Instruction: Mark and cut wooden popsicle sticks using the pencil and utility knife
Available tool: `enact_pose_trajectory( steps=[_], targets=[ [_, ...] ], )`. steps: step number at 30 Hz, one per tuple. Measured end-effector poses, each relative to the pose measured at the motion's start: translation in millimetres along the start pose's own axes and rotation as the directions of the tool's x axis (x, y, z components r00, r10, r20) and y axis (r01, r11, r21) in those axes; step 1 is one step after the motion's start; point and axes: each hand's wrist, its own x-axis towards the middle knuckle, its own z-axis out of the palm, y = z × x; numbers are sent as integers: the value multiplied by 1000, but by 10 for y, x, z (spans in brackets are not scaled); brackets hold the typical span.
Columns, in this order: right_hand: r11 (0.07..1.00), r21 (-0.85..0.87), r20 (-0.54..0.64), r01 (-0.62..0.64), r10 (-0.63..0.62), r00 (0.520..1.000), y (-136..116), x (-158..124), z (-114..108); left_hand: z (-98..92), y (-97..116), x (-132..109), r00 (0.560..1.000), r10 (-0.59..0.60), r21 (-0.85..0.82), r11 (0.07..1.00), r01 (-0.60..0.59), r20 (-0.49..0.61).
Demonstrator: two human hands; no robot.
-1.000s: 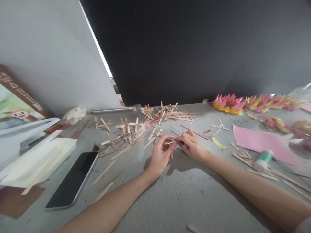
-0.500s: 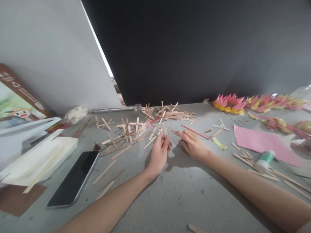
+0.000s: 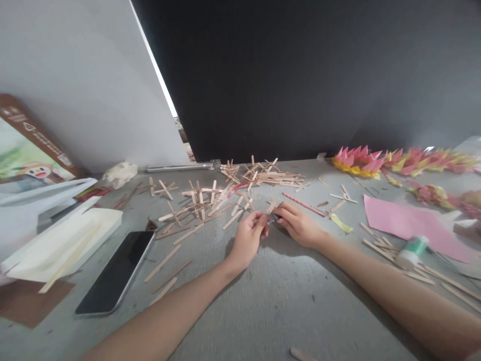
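Observation:
My left hand (image 3: 248,236) is pinched closed, thumb against curled fingers; what lies between its tips is too small to make out. Facing it, my right hand (image 3: 299,225) rests low over the table with bent fingers pressed together. A small dark sliver shows under its fingertips, too little to name. Just beyond the two sets of fingertips are short wooden craft sticks (image 3: 272,204) that seem to cross; whether either hand grips them is hidden. A heap of craft sticks (image 3: 276,178) lies behind, several joined as crosses (image 3: 200,201). Behind my right hand lies a red striped stick (image 3: 303,204).
On the left are a phone (image 3: 116,273), a white paper tray (image 3: 101,225) and a picture box (image 3: 35,145). To the right lie pink paper (image 3: 408,220), a green-and-white glue bottle (image 3: 412,252) and pink-and-yellow paper decorations (image 3: 358,163). A black panel (image 3: 300,80) stands behind.
The stick that stood up from my left fingers no longer shows there. My right index finger, stretched out before, is now bent, and the fingertips of both hands are closer together.

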Motion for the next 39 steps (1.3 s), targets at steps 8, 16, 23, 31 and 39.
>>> enact_pose_trajectory(
  steps=[8, 16, 23, 31, 39],
  targets=[
    [994, 112, 17, -8, 6, 1000, -25, 32, -25, 6, -70, -17, 999, 32, -3, 999, -31, 37],
    [992, 124, 46, -22, 17, 999, -36, 35, -36, 7, -19, -52, 997, 36, 44, 998, -39, 65],
    [994, 105, 45, -37, 33, 998, -47, 40, -42, 22, 25, -73, 998, 26, 59, 998, -30, 54],
    [993, 115, 50, -31, 25, 998, -51, 38, -48, 25, 31, -77, 998, 38, 68, 997, -42, 58],
    [993, 117, 45, -31, 26, 999, -45, 32, -43, 24, 26, -75, 998, 28, 57, 998, -31, 63]
  ],
)
